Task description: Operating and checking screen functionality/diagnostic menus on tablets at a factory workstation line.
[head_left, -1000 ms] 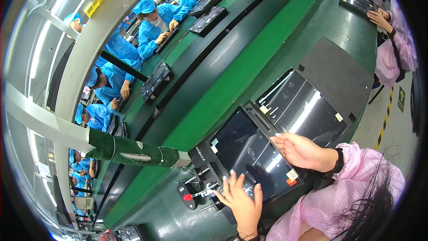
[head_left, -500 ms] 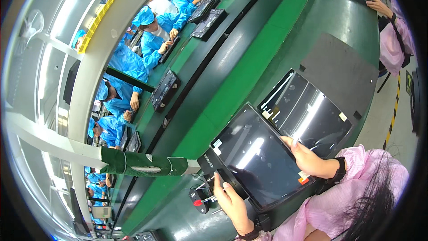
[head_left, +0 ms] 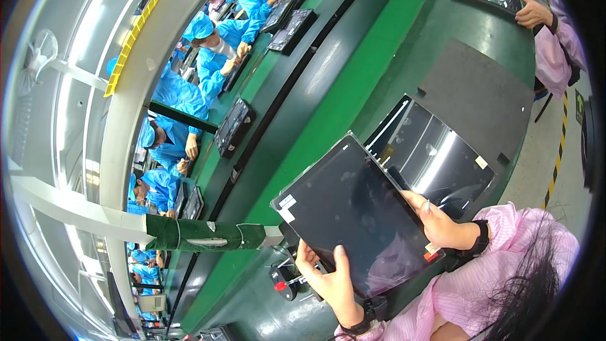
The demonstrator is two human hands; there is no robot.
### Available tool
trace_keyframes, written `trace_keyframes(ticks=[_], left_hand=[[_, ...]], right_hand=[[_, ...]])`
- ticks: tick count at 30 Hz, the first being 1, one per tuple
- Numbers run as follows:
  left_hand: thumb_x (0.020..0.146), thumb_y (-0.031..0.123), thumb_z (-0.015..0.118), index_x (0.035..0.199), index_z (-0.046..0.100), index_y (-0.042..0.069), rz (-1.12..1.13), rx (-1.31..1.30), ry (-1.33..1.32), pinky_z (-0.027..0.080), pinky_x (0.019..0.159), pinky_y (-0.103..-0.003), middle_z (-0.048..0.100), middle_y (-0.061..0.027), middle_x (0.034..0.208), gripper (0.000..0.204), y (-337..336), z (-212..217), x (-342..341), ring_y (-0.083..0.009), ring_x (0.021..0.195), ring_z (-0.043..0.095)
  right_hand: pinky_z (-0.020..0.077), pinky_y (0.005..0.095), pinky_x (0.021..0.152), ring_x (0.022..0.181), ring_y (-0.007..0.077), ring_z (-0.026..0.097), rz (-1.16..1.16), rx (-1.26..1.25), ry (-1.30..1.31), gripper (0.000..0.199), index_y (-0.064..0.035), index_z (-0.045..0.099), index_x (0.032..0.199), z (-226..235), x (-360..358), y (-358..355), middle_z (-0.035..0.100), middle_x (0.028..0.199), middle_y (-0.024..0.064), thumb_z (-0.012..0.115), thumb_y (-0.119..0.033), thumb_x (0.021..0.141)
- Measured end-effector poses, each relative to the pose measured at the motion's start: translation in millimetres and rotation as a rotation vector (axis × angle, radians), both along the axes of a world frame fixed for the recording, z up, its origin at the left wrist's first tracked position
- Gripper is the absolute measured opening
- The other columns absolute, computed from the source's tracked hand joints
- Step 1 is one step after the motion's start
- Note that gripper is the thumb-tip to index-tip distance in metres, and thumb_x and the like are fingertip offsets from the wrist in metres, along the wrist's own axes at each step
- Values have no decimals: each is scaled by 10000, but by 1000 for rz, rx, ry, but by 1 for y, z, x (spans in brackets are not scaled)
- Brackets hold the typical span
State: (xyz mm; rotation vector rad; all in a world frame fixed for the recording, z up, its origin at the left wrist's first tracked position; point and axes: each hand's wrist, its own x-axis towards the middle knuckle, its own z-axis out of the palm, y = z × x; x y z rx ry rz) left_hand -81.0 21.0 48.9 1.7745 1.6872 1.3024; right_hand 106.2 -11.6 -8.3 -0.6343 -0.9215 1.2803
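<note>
I hold a flat black glossy panel [head_left: 353,215], tablet-sized, tilted up off the green workbench [head_left: 404,50]. My left hand [head_left: 328,275] grips its near lower-left edge, thumb on the glass. My right hand [head_left: 439,224] clasps its right edge near a small red and white tag. Both wrists wear black straps, and my sleeves are pink. A second glossy panel [head_left: 442,161] lies flat on the bench just beyond the held one.
A dark grey mat [head_left: 480,95] lies further along the bench. A black fixture with a red button [head_left: 281,278] sits by my left hand. A padded green bar [head_left: 202,233] juts in from the left. Workers in blue sit across the belt; a pink-sleeved person [head_left: 543,19] works at upper right.
The black panel has been lifted off the bench and tilted toward me. My left hand moved under its near edge and my right hand closed on its right edge.
</note>
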Motion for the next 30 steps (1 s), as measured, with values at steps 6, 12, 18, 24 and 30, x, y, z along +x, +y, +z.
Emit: trace_keyframes(ticks=[6, 12, 18, 24, 30], left_hand=[[880, 200, 422, 1317, 389, -22, -104, 88, -119, 355, 941, -336, 502, -139, 1185, 491, -9, 16, 11, -207, 1013, 496], [881, 145, 361, 1239, 437, -41, -159, -8, -131, 354, 966, -372, 505, -152, 1205, 411, -10, 13, 21, -249, 1061, 496], [954, 191, 374, 1154, 539, -10, -156, -29, -200, 392, 925, -339, 560, -126, 1148, 328, -1, -11, 4, -226, 1010, 538], [964, 171, 388, 1125, 525, -22, -204, 23, -44, 372, 952, -333, 545, -134, 1142, 286, 3, -27, 1, -235, 1035, 518], [957, 164, 397, 1020, 557, -29, -142, 91, 41, 379, 947, -352, 569, -142, 1078, 258, -6, -18, 13, -251, 1018, 531]], right_hand=[[234, 328, 1074, 1284, 208, 335, -169, -187, -47, 724, 64, 258, 1360, 5, 36, 3, 362, 1379, 134, 211, -525, 942], [321, 301, 1025, 1213, 177, 417, -316, -394, 141, 839, 42, 284, 1366, 28, 116, -8, 419, 1346, 109, 204, -645, 890], [439, 251, 882, 988, 100, 549, -261, -351, 211, 750, -12, 415, 1315, 37, 225, -22, 562, 1179, 51, 260, -623, 906], [435, 245, 887, 1015, 86, 534, -147, -267, 67, 749, -8, 390, 1332, -1, 302, -23, 543, 1197, 41, 229, -607, 913], [305, 274, 1022, 1171, 132, 431, -200, -325, -652, 753, 8, 356, 1356, -14, 326, -9, 455, 1312, 56, 130, -573, 934]])
